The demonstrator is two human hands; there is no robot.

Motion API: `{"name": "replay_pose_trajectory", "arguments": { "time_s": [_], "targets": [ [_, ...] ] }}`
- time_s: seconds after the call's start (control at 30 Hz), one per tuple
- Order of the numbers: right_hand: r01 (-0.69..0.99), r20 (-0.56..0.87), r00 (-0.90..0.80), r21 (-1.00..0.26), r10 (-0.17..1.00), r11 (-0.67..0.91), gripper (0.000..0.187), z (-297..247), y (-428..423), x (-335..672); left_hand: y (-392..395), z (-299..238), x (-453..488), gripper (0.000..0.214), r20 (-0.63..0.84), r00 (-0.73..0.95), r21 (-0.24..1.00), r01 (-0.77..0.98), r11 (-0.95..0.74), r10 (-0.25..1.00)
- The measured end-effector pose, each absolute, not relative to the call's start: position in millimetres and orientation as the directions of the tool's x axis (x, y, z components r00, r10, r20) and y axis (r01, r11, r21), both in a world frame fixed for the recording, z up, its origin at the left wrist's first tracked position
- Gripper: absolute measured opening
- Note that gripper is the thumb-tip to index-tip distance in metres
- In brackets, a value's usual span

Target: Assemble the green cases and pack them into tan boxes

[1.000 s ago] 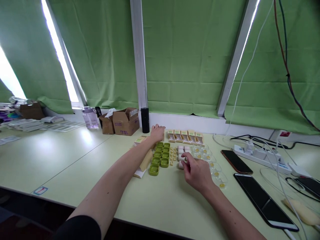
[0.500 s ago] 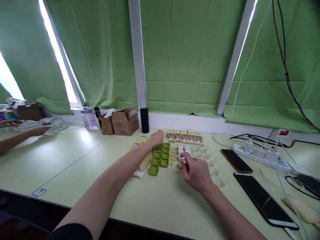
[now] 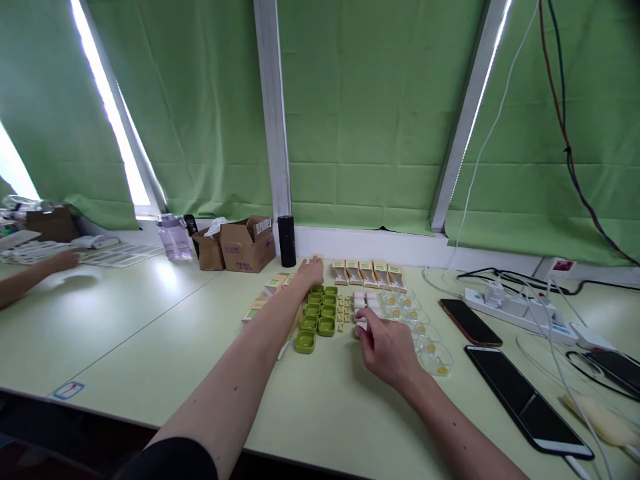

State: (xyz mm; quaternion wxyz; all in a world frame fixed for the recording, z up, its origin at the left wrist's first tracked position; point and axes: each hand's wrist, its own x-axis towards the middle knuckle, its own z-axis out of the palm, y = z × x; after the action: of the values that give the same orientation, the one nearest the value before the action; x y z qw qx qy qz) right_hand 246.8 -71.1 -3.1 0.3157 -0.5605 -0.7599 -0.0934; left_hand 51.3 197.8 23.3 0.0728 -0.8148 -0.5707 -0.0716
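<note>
Fingers of right hand (image 3: 387,350) pinch a pale rounded block (image 3: 361,325); left hand (image 3: 311,270) lies flat.

Daylight enters through the gaps between the green blinds (image 3: 370,133). A broad strip on the left (image 3: 107,113) is blown out to pure white, and a thinner strip on the right (image 3: 493,73) glares too. The blinds filter the rest, so the room is evenly bright with a greenish cast. A pale glare patch lies on the table (image 3: 125,333) near the water bottle (image 3: 173,237). Shadows are soft and faint; a weak one sits under the right hand (image 3: 387,347). The black phone screen (image 3: 530,407) shows a dull sheen. The wide lens makes the window posts lean and bends the table edge. The far left edge is soft.
</note>
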Motion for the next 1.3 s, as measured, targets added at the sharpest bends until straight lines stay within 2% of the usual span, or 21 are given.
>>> {"name": "replay_pose_trajectory", "arguments": {
  "time_s": [0.23, 0.4, 0.53, 0.6, 0.7, 0.83, 0.97, 1.07, 1.3],
  "targets": [
    [0.917, 0.561, -0.185, -0.197, 0.807, 0.348, 0.021, -6, -72, 247, 187, 35, 55, 0.048, 0.303, 0.281, 0.123, 0.936, -0.330, 0.911],
    [0.920, 0.550, -0.197, -0.182, 0.811, 0.347, 0.019, -8, -73, 247, 158, 75, 57, 0.035, 0.515, 0.254, 0.256, 0.866, -0.430, 0.818],
    [0.909, 0.553, -0.199, -0.205, 0.809, 0.363, 0.018, -8, -74, 244, 112, 109, 53, 0.036, 0.678, 0.205, 0.318, 0.784, -0.533, 0.706],
    [0.903, 0.550, -0.201, -0.217, 0.810, 0.372, 0.017, -9, -75, 242, 83, 116, 48, 0.026, 0.822, 0.133, 0.367, 0.620, -0.694, 0.554],
    [0.900, 0.540, -0.213, -0.216, 0.814, 0.379, 0.014, -10, -75, 240, 36, 110, 35, 0.021, 0.892, 0.142, 0.303, 0.515, -0.801, 0.429],
    [0.900, 0.521, -0.232, -0.205, 0.822, 0.384, 0.010, -12, -75, 239, -7, 78, 9, 0.016, 0.831, 0.341, 0.198, 0.558, -0.806, 0.440],
    [0.900, 0.518, -0.248, -0.189, 0.819, 0.392, 0.011, -13, -75, 237, -20, 45, -19, 0.015, 0.608, 0.544, 0.170, 0.622, -0.764, 0.578],
    [0.901, 0.518, -0.254, -0.180, 0.816, 0.395, 0.013, -14, -76, 235, -22, 31, -34, 0.012, 0.502, 0.580, 0.155, 0.669, -0.727, 0.641],
    [0.894, 0.514, -0.256, -0.196, 0.819, 0.403, 0.014, -16, -76, 238, -30, 27, -42, 0.003, 0.357, 0.693, 0.040, 0.658, -0.752, 0.626]
  ]
}}
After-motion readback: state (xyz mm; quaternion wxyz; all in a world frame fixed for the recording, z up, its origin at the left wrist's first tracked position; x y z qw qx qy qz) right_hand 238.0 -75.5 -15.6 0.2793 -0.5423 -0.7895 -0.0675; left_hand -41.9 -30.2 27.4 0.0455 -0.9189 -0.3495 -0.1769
